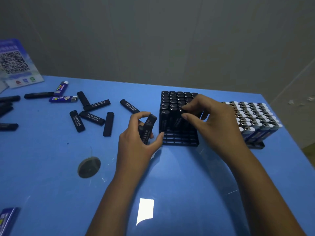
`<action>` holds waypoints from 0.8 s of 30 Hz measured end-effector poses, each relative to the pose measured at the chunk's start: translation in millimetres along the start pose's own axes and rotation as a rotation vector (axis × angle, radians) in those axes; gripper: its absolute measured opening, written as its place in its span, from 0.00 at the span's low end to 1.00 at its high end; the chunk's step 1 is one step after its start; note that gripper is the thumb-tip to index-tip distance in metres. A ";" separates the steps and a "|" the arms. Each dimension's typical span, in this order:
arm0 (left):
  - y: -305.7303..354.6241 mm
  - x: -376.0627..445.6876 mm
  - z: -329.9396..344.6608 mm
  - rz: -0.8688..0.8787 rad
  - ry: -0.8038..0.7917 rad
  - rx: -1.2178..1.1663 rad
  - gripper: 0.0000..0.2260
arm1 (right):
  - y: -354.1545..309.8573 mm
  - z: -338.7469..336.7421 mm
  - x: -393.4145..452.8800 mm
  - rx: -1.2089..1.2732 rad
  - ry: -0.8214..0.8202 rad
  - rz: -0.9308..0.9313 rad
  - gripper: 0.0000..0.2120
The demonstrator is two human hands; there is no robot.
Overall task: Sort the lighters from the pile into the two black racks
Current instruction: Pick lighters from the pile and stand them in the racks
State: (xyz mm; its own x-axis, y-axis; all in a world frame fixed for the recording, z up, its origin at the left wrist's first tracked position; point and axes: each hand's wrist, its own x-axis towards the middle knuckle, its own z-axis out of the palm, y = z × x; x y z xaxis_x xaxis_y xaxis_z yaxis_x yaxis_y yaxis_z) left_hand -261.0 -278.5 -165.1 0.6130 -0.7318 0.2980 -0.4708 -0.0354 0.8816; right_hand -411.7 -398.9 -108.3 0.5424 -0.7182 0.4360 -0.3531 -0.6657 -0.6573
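Blue table top [51, 167], head view only. Landmark: near black rack [179, 138], centre of table.

Near black rack: rear rows filled with black lighters standing upright, front rows of slots bare. Right hand [213, 121] over rack, thumb and forefinger pinched on top of one standing black lighter [181, 116] in front-most filled row; lighter upright in its slot, grip narrow.

Left hand [136, 142] just left of rack, thumb tip touching rack's front-left corner. Fingers curled round held black lighters [147, 128], upright, white print on side; at least two, exact count unclear.

Right of rack, well apart: second rack [255, 144], packed with upright lighters having metal and white tops.

Left of rack: loose pile of black lighters [92, 116] lying flat at mixed angles, one stray [129, 106] nearest the rack. Further left and back: two blue printed lighters [63, 92], more black ones at table edge.

Front-left of rack: round grey disc [89, 166] flat on table. Far back-left: QR-code card [17, 65] propped up
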 end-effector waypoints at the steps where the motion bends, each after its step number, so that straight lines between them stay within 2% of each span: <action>1: 0.0 0.1 -0.1 0.003 -0.001 -0.001 0.22 | -0.2 1.6 -0.3 -0.008 0.002 -0.005 0.06; 12: 1.6 1.7 0.4 0.019 0.002 -0.014 0.22 | -2.0 10.8 -1.9 -0.045 -0.003 -0.020 0.05; 24: 2.4 0.5 1.2 0.051 -0.015 0.000 0.21 | 0.3 15.4 -3.3 -0.243 -0.054 -0.130 0.05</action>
State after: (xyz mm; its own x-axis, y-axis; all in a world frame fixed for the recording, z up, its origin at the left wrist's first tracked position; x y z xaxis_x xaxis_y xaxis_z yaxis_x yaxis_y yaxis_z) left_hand -262.6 -279.7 -163.3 0.5785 -0.7430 0.3366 -0.5011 0.0019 0.8654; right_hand -401.8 -393.6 -119.4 0.6324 -0.6162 0.4694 -0.4470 -0.7852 -0.4285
